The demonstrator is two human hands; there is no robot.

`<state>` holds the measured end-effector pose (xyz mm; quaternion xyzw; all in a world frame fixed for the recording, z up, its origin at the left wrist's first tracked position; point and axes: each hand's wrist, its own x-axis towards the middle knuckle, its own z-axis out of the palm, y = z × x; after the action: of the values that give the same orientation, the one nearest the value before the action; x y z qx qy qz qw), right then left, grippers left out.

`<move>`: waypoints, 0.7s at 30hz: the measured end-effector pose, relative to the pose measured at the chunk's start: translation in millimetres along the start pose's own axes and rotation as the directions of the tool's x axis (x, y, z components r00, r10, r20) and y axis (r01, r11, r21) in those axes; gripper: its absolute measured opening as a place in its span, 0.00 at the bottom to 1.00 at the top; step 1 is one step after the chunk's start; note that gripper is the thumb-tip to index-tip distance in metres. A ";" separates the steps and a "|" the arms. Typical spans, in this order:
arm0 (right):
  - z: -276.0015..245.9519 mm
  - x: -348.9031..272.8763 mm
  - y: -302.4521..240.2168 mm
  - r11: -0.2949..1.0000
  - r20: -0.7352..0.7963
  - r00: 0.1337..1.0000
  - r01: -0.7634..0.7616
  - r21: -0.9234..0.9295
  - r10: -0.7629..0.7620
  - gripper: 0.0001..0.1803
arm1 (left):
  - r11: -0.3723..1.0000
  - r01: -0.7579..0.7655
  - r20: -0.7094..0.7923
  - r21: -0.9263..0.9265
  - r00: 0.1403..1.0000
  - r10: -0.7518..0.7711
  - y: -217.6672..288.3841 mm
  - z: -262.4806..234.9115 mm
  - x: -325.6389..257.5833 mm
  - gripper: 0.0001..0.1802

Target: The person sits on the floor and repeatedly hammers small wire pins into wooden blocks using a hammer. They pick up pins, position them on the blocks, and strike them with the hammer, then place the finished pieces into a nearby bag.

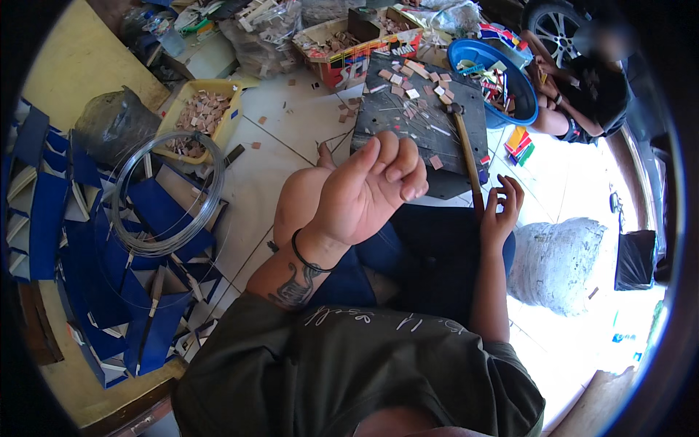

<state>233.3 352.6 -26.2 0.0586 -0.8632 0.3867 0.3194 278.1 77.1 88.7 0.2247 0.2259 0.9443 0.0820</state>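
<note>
My left hand point(370, 191) is raised in front of the black work block point(404, 149), palm showing, its fingers loosely curled with nothing visible in them. Beside the block's near right corner, my right hand point(504, 211) hangs with loosely bent, parted fingers, holding nothing I can see. A hammer point(467, 153) with a wooden handle lies along the block's right side, its handle end close to my right thumb; whether they touch is unclear. Small flat wooden chips point(435, 162) and thin sticks or nails are scattered over the block's top.
Left of me, a wire coil point(124, 233) lies over blue folded pieces point(40, 218). A yellow basket point(237, 109) and a cardboard box point(338, 71) hold wooden chips. A blue basin point(533, 109) stands near another person point(597, 87). At right sits a whitish wrapped bundle point(557, 262).
</note>
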 end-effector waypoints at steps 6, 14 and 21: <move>-0.7 0.4 -0.7 0.997 0.008 0.998 -0.065 0.048 0.065 0.14 | 0.985 -0.025 0.152 0.168 0.988 -0.001 -2.3 6.1 -2.3 0.16; -0.9 1.3 -1.8 0.998 0.021 0.998 -0.053 0.039 0.052 0.14 | 0.869 -0.200 0.277 0.452 0.958 0.076 -3.4 1.2 -4.7 0.13; 0.0 1.5 -4.2 0.996 0.025 0.999 -0.050 0.071 0.048 0.14 | 0.406 -0.426 0.356 0.809 0.904 0.238 3.3 10.9 -9.6 0.07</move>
<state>233.5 349.9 -22.7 0.0533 -0.8536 0.4244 0.2972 291.4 75.9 95.2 0.3613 0.6150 0.6678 -0.2128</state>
